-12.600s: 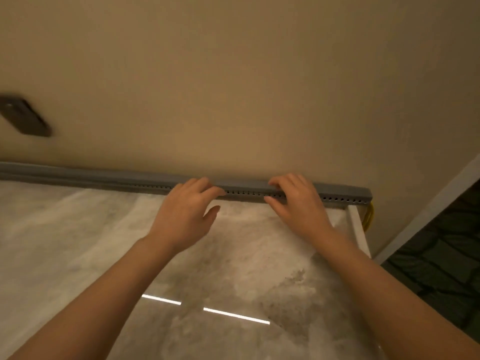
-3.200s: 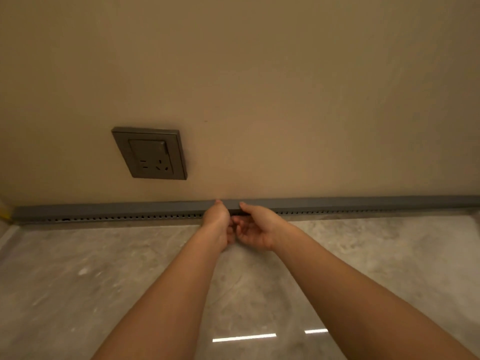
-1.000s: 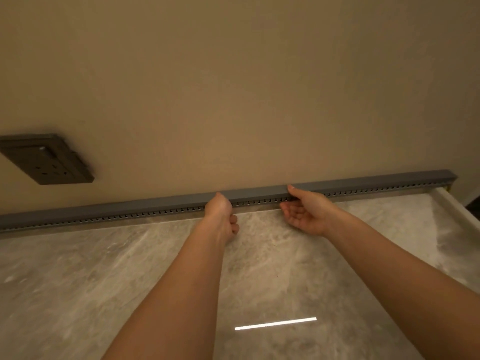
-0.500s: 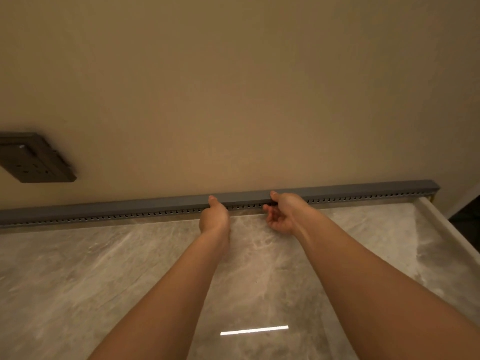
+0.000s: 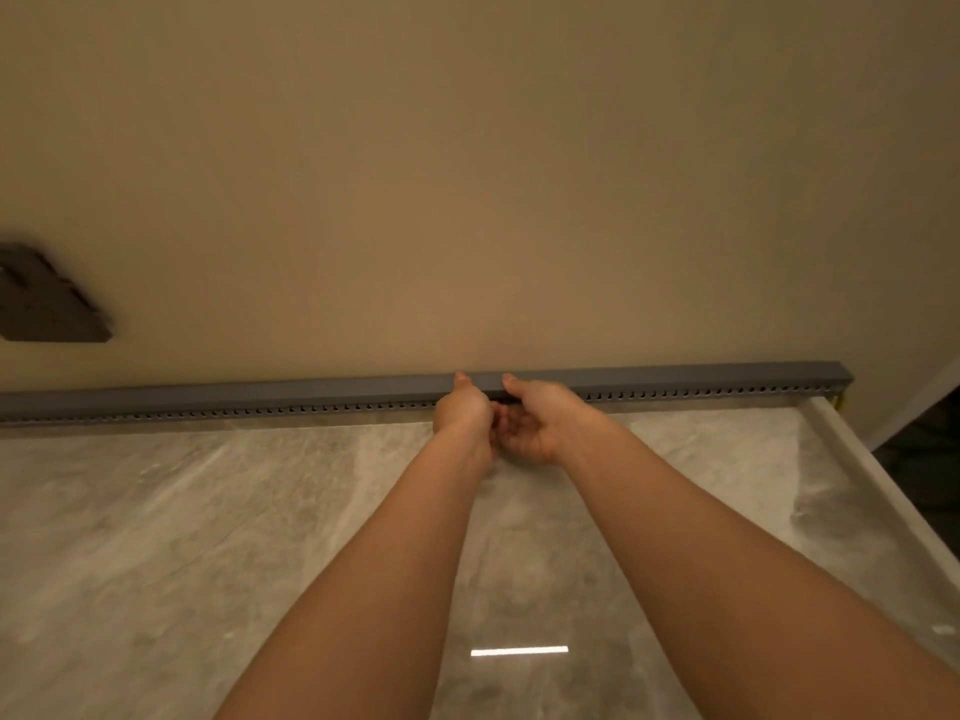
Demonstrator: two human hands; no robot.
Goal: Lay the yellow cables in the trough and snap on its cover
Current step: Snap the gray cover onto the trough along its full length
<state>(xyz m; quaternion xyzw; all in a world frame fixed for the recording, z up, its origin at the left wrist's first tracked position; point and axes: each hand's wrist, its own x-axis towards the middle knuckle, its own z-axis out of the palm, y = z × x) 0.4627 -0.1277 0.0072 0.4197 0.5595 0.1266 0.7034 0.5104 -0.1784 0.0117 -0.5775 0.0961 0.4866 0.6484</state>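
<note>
Pinching the grey trough cover (image 5: 675, 375), left hand (image 5: 462, 415) and right hand (image 5: 543, 426) work side by side. Thumbs (image 5: 511, 381) above, fingers (image 5: 508, 422) curled beneath, apparently snapping it home.

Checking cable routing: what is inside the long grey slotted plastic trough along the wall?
The grey cover closes the trough, so its interior is hidden; side slots look dark. Only a sliver of yellow cable shows at the right end.

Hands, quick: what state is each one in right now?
Left hand: pinches the cover, thumb on top.
Right hand: pinches the cover too, thumb on top, fingers curled below.
</note>
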